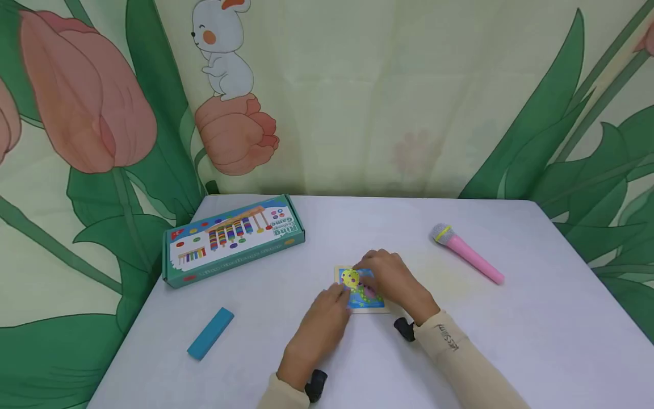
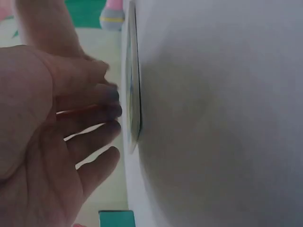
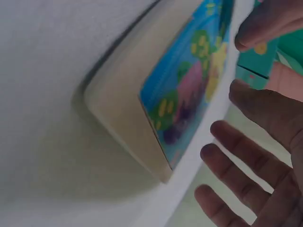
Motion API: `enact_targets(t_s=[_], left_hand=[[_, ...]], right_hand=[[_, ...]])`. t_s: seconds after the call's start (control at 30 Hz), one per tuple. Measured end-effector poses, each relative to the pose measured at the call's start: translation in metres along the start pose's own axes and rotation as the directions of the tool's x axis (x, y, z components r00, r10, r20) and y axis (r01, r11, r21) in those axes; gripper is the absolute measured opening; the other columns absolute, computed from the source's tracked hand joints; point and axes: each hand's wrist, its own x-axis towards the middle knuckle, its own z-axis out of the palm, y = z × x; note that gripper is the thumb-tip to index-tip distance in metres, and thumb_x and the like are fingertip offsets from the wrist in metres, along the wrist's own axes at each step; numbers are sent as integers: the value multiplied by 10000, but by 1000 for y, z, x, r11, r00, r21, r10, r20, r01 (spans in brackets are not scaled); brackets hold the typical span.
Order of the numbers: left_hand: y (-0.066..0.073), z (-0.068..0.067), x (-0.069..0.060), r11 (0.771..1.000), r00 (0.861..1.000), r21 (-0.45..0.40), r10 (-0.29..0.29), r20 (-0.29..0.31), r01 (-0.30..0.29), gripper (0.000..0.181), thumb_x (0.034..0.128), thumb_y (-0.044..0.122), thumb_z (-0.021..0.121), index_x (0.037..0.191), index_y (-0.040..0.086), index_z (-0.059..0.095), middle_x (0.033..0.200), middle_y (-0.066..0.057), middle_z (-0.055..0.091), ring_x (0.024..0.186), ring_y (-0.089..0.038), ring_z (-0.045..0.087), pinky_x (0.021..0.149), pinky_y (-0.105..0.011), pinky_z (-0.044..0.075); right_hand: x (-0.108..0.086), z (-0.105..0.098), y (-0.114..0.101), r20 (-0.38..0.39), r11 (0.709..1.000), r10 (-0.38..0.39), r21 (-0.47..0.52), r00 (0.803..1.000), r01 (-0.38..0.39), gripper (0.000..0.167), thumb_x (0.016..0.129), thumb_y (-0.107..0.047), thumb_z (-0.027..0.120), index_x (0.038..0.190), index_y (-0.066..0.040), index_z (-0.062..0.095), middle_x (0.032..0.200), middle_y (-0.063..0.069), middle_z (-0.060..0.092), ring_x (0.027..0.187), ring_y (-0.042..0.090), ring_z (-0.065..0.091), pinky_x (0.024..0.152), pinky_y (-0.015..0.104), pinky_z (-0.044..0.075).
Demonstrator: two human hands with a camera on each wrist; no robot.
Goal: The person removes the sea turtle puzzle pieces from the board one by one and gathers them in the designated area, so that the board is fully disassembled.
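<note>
A small square wooden picture puzzle [image 1: 369,303] lies flat on the table, with a yellow, green and purple cartoon figure on blue inside a pale wooden border. My left hand [image 1: 321,319] is at its left side, fingertips close to the picture. Over the upper right part, my right hand [image 1: 392,277] covers some of it. In the left wrist view the left hand's fingers [image 2: 97,139] are loosely extended beside the thin board [image 2: 135,90]. The right wrist view shows spread, gently bent fingers [image 3: 244,158] beside the board [image 3: 120,111]. No object shows between either hand's fingers.
A green box with a ring game picture [image 1: 235,240] lies at the back left. Nearer on the left is a blue block [image 1: 210,333]. A pink toy microphone [image 1: 471,255] rests to the right. Behind the table [image 1: 536,318] hangs a flowered curtain [image 1: 347,113].
</note>
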Motion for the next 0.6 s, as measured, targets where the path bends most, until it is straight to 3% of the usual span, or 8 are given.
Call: enact_targets(t_s=[0.1, 0.13, 0.27, 0.6], left_hand=[[8, 8, 1, 990, 993, 82, 116, -31, -113, 439, 1007, 158, 687, 1377, -63, 601, 1431, -145, 557, 1363, -245, 520, 1109, -325, 440], [10, 10, 1, 988, 991, 90, 129, -34, -125, 440, 1000, 150, 696, 1372, -64, 603, 1428, -140, 558, 1360, -234, 522, 1101, -302, 443], [13, 15, -1, 981, 988, 123, 153, -34, -148, 446, 981, 137, 719, 1363, -65, 607, 1430, -135, 549, 1373, -223, 501, 1087, -251, 441], [7, 12, -2, 979, 987, 142, 154, -38, -147, 472, 964, 139, 741, 1370, -59, 606, 1453, -133, 528, 1389, -223, 479, 1097, -241, 424]], right_hand=[[15, 8, 2, 60, 996, -36, 88, 998, 31, 228, 908, -63, 776, 1131, -106, 798, 1115, 47, 722, 1072, 263, 644, 909, 476, 530], [18, 9, 3, 76, 993, -45, 116, 996, 36, 216, 910, -56, 772, 1120, -99, 800, 1088, 34, 723, 1047, 243, 649, 904, 453, 541], [27, 14, 7, 126, 981, -87, 186, 988, 62, 184, 912, -77, 781, 1093, -97, 807, 1028, -9, 702, 940, 160, 632, 852, 361, 562], [41, 14, 9, 176, 980, -130, 171, 976, 100, 189, 907, -126, 800, 1094, -154, 802, 1016, -47, 653, 869, 124, 566, 799, 301, 528]])
